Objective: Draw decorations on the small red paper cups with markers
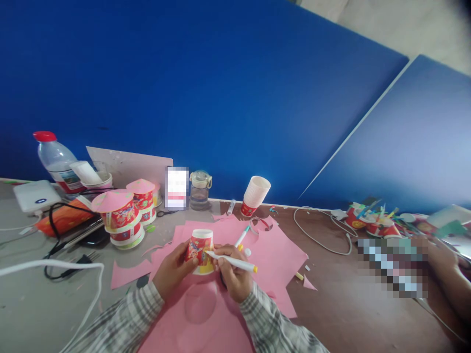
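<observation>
From the head view, the cup is sitting just above the pink paper, between the two hands; the left hand is the nearer one, gripping it, with the thumb lying across the front and the fingers wrapping round the far left side; the cup's long axis is standing close to upright, though which end is facing up I'm not able to tell.

And here is the relation everything is hanging on: the pen, lying to the right of the cup; its long axis is running crosswise to the cup's, its tip pointing left at the printed wall and its yellow end sloping down to the right; whether the tip is touching or only hovering just beside the wall, I'm not managing to make out.

Over to the right hand; thumb and fingers are pinching together on the pen near its tip, the knuckles are crowding up beside the cup, and the wrist is coming in low from the right; the left wrist is mirroring it from the other side, so both forearms are slanting inward over the paper, plaid sleeves and all; beyond the hands, a stack of cups is leaning near the blue wall; another person's arm is reaching in at the far right, well apart from this work.
</observation>
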Demonstrator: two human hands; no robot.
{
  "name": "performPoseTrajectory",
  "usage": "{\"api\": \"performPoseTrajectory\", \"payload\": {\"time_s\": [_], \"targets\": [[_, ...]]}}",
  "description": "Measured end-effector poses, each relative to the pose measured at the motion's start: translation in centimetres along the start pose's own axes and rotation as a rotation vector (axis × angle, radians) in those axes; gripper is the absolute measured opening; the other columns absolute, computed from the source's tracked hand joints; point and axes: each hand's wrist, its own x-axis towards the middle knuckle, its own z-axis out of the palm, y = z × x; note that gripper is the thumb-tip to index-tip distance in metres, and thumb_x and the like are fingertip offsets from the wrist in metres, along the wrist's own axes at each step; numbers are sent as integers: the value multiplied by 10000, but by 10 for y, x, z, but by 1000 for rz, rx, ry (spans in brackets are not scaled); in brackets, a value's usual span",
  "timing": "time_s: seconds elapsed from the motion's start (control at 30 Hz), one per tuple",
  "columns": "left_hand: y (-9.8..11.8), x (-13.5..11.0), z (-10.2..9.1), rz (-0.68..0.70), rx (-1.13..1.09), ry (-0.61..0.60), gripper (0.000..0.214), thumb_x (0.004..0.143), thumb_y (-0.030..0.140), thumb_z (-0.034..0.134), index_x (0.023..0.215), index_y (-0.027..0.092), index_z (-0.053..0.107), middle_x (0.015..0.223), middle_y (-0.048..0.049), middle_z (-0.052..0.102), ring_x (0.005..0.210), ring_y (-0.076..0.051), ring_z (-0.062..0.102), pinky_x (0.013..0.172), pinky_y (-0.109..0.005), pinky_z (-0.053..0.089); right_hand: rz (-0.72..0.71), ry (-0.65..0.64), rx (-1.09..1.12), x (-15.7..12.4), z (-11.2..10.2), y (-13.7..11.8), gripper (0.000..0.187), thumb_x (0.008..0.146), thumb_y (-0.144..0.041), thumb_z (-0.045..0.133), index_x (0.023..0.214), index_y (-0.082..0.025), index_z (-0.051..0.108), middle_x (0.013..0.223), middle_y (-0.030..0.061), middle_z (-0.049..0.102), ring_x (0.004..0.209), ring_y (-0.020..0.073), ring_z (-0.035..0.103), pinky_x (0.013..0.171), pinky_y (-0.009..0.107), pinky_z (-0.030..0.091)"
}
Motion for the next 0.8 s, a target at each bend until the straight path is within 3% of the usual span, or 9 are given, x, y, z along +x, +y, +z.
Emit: {"api": "performPoseTrajectory", "payload": {"time_s": [0.8], "targets": [[0,-1,1,7,-12,9,457,555,174,645,1006,153,575,930,-133,677,842,-346,565,731,-461,464,-55,-61,-32,3,2,-6,195,769,-154,499,878,-198,654,714,54,680,634,225,652,588,310,531]]}}
